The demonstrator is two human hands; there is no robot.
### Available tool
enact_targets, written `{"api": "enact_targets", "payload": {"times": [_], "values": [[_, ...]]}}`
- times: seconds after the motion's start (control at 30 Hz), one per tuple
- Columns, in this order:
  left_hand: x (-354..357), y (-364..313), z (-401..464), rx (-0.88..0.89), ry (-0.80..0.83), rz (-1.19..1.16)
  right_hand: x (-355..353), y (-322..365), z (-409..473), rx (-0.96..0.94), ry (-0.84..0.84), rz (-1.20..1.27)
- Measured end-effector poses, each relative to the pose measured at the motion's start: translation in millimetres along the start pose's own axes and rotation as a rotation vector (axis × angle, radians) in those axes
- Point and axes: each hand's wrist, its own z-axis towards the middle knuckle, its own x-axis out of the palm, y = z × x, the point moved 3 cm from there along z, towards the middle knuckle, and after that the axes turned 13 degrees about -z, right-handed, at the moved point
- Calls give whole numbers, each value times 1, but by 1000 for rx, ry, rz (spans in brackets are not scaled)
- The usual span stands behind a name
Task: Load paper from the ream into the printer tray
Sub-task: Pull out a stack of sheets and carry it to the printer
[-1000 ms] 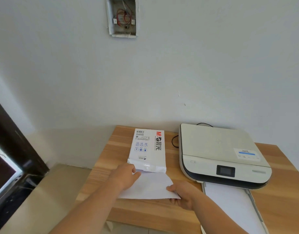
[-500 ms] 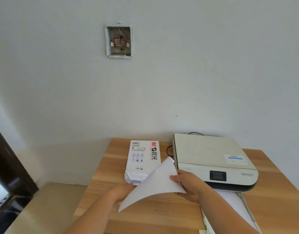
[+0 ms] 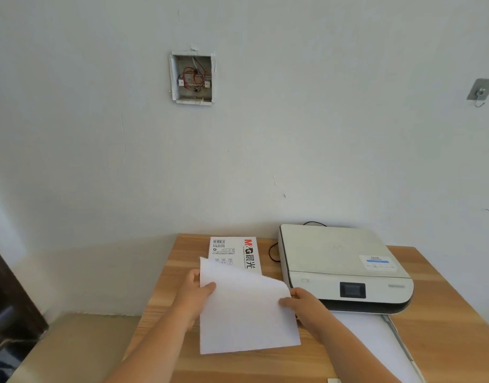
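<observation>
I hold a white sheet of paper up in front of me above the wooden table. My left hand pinches its left edge with the thumb on the front. My right hand pinches its right edge near the curled top corner. The white paper ream lies behind the sheet, its near end hidden. To the right stands the white printer, and its tray sticks out toward me with white paper in it.
A black cable runs between the ream and the printer. The table stands against a white wall with an open electrical box and a metal hook. A dark frame is at the far left.
The sheet came out of the ream and turned from slanted to upright facing me. My left hand moved up to its left edge. The camera tilted upward.
</observation>
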Motion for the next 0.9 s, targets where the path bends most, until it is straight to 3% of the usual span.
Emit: {"api": "enact_targets", "payload": {"times": [0.13, 0.4, 0.63, 0.9], "values": [[-1, -5, -2, 85, 22, -26, 10, 12, 1, -29, -121, 96], [-16, -44, 4, 208, 97, 60, 12, 40, -1, -171, -95, 399], [-20, -33, 12, 244, 46, 417, 28, 41, 3, -221, -232, 116], [-10, -3, 8, 233, 165, 483, 27, 24, -7, -169, -311, 6]]}}
